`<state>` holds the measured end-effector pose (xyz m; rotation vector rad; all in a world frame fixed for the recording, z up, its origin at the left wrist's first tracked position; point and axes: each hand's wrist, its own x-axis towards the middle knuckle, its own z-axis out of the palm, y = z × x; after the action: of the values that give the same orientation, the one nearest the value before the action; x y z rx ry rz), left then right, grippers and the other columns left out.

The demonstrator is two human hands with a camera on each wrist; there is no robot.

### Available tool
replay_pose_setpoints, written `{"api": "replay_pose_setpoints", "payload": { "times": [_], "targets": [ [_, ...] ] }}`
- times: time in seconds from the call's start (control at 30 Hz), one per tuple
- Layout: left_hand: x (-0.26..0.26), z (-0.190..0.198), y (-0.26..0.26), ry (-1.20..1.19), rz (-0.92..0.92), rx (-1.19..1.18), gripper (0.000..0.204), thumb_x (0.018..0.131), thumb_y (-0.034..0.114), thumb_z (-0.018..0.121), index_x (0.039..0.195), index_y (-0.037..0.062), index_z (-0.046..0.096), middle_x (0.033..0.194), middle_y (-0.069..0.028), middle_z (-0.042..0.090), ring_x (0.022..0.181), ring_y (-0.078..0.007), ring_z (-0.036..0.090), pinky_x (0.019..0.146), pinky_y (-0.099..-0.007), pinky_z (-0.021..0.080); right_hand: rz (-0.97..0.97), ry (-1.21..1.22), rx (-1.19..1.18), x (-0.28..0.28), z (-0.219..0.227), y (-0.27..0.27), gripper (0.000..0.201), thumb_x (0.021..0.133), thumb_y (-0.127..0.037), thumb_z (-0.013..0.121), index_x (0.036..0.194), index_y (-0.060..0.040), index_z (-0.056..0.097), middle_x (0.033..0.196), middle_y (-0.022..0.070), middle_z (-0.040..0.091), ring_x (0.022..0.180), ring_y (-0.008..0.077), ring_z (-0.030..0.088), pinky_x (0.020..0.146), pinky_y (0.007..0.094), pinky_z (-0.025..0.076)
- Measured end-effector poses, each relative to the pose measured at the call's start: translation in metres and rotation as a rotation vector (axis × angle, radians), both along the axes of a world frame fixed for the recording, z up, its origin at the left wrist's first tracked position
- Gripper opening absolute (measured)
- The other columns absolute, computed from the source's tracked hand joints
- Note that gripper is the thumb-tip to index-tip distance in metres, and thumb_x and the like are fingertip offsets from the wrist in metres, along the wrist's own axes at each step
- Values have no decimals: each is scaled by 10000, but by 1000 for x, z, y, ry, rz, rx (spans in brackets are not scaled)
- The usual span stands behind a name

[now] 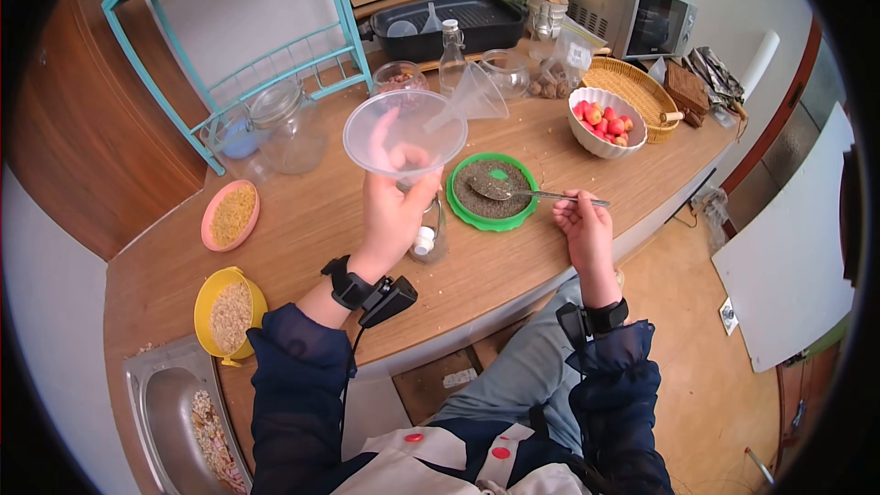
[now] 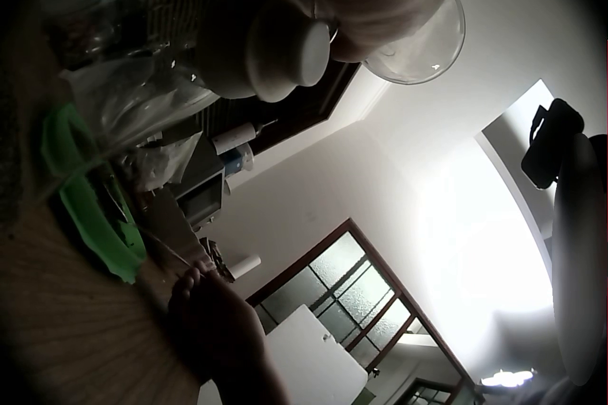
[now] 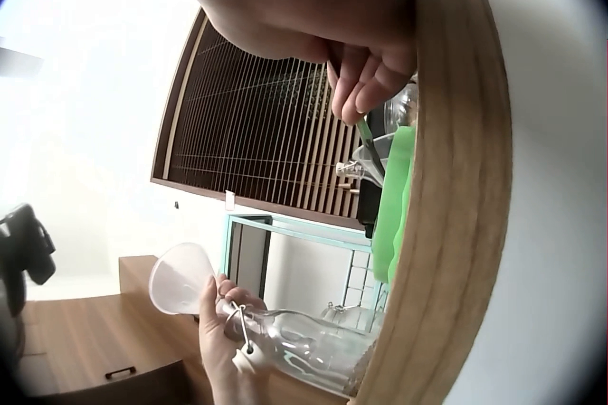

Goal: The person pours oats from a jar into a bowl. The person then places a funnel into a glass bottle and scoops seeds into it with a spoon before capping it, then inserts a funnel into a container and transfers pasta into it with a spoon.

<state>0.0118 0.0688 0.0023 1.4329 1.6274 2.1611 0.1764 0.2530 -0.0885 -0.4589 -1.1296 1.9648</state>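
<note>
The left hand (image 1: 394,206) is raised off the tabletop, forearm angled up and forward, fingers curled in a grip. The right hand (image 1: 584,229) sits lower and to the right, wrist bent, fingertips (image 3: 366,92) pinched together, palm turned down.

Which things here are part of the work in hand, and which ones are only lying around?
In use: funnel and glass bottle, both held by the left hand; spoon in the right hand; green plate of dark seeds.

Lying about: bowl of red fruit, microwave, wicker basket, yellow bowl.
</note>
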Motion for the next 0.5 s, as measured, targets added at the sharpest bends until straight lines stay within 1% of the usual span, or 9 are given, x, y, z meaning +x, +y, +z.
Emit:
{"api": "replay_pose_setpoints", "payload": {
  "times": [0.1,0.5],
  "targets": [
    [1,1,0,5,-1,1,582,813,9,499,1294,49,174,738,-28,492,636,-79,483,604,-213,422,-9,28,37,2,-1,-4,240,906,-211,403,934,5,506,770,79,581,698,137,562,655,239,471],
    [1,1,0,2,2,0,588,813,14,502,1299,50,173,747,-26,492,639,-80,488,605,-215,425,-62,114,26,1,-7,-2,241,912,-217,387,945,-5,497,784,81,574,708,143,553,671,245,459]
  ]
}}
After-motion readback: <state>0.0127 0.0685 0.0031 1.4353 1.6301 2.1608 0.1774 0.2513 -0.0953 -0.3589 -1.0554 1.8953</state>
